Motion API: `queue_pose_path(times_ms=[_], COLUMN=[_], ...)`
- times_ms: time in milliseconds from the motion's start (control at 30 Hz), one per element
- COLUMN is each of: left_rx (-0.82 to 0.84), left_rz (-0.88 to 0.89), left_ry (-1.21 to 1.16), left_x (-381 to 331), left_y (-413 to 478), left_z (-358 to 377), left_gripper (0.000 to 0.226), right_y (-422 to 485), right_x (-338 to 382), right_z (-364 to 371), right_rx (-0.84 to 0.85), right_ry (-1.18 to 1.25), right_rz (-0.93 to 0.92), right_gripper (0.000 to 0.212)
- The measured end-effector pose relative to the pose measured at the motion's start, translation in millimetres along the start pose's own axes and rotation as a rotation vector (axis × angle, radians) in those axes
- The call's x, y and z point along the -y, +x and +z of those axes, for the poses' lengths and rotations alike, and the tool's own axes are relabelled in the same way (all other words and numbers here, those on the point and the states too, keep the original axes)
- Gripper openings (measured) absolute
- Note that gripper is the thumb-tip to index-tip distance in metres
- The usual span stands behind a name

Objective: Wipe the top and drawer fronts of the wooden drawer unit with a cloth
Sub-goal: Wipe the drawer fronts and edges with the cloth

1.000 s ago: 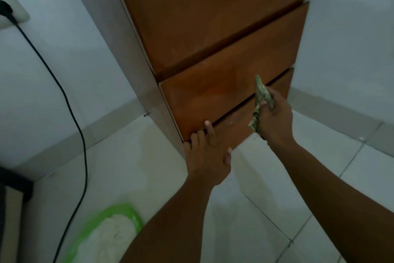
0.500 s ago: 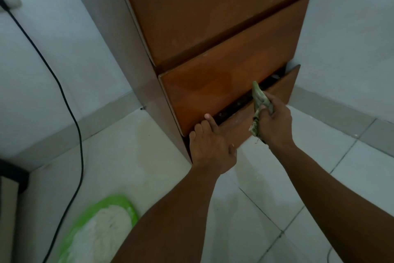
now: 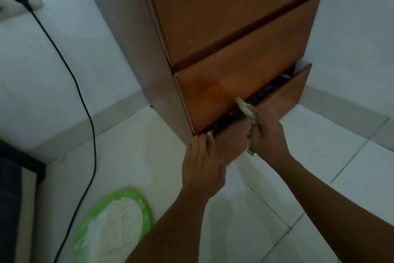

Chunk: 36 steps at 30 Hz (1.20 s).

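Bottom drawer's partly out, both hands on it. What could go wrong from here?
1. The left hand has fingertips hooked over the bottom drawer front's top edge, under the middle drawer; pushing it shut could pinch them.
2. The right hand holds the cloth at the open gap; it may snag or drop among the dark contents inside.
3. The drawer sits skewed, its right end further out; it might jam.

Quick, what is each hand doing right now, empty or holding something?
Left hand: fingers hooked on the top edge of the bottom drawer, which stands open.
Right hand: closed around a green cloth.
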<state>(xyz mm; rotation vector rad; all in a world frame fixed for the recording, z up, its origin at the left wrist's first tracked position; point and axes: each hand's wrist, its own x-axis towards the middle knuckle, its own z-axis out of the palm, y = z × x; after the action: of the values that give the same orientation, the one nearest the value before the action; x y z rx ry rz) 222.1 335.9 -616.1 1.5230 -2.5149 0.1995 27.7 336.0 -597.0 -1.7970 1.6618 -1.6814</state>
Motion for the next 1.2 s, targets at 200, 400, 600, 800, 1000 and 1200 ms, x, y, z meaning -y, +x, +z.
queue_pose_path(times_ms=[200, 400, 600, 800, 1000, 1200], left_rx=[0.031, 0.03, 0.076, 0.094, 0.086, 0.161], left_rz=[0.033, 0.035, 0.012, 0.012, 0.237, 0.418], left_ry=[0.01, -0.044, -0.017, -0.028, -0.047, 0.208], left_x=[15, 15, 15, 14, -7, -16], left_y=[-22, -19, -19, -16, 5, 65], left_z=[8, 16, 17, 16, 12, 4], left_gripper=[0.088, 0.082, 0.086, 0.091, 0.096, 0.098], right_y=[-23, -2, 22, -16, 18, 35], right_x=[-16, -30, -39, -23, -76, -106], right_z=[46, 43, 37, 57, 27, 7], right_rx=[0.45, 0.528, 0.278, 0.404, 0.315, 0.136], right_ry=[-0.337, -0.346, -0.227, -0.154, -0.278, -0.318], right_rz=[-0.401, -0.409, -0.33, -0.41, -0.293, -0.146], right_gripper=[0.045, 0.037, 0.039, 0.032, 0.034, 0.042])
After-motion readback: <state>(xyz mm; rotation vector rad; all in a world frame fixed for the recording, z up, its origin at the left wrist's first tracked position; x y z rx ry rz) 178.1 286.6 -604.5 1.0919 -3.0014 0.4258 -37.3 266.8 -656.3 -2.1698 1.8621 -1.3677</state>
